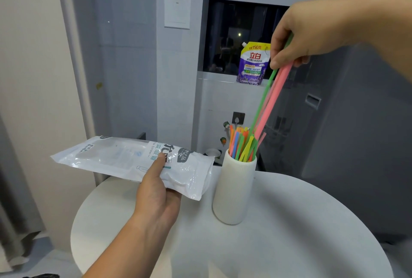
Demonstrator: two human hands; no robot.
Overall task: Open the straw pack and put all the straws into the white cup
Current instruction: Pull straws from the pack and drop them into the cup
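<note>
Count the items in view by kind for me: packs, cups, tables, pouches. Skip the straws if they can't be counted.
straw pack: 1, held in the left hand
white cup: 1
round table: 1
detergent pouch: 1
straws: bunched and blurred, not counted
Total: 4

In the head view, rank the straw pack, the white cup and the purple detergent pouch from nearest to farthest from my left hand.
1. The straw pack: gripped in the left hand itself.
2. The white cup: on the table, just right of that hand.
3. The purple detergent pouch: far back on the window ledge.
</note>
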